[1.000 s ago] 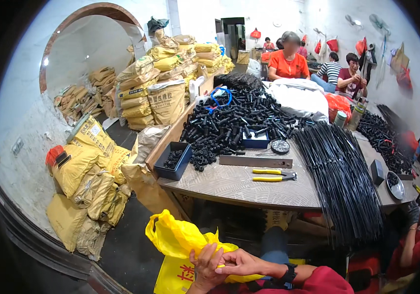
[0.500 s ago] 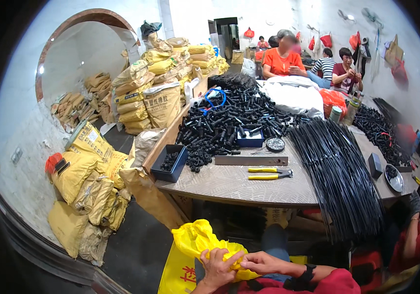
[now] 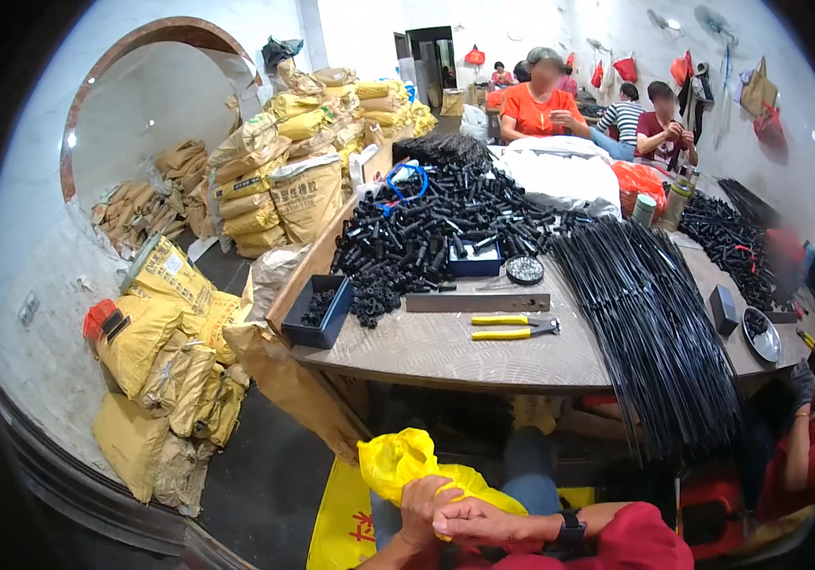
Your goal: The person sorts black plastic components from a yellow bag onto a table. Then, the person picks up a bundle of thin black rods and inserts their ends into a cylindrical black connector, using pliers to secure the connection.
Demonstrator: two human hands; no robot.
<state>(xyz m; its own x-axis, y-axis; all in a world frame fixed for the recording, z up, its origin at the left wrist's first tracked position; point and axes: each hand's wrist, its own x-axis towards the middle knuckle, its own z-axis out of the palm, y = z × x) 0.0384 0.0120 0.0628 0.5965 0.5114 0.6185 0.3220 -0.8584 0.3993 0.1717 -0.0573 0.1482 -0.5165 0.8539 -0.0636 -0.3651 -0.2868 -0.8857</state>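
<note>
Over my lap I hold a crumpled yellow bag (image 3: 396,462) of thin, soft material. Its puffed end spreads to the left, and another fold bulges out to the right beyond my fingers. My left hand (image 3: 420,506) is wrapped round the bunched middle of it. Close against it, my right hand (image 3: 469,519) is closed on the same gathered part, with a dark band on that wrist. What lies inside the bag is hidden. Beneath my hands, a flat yellow sack (image 3: 336,522) with red print hangs by my left leg.
Ahead stands a table (image 3: 398,356) with a heap of black plastic parts (image 3: 426,228), yellow-handled pliers (image 3: 512,328), a metal ruler (image 3: 477,302), a blue bin (image 3: 317,313) and long black strips (image 3: 645,332). Filled sacks (image 3: 146,347) pile up at left. A co-worker's gloved hand (image 3: 804,382) is at right.
Both hands have moved slightly right and closed more tightly round the yellow bag. Its gathered part is now narrower, and a fold sticks out to the right. My view has shifted a little.
</note>
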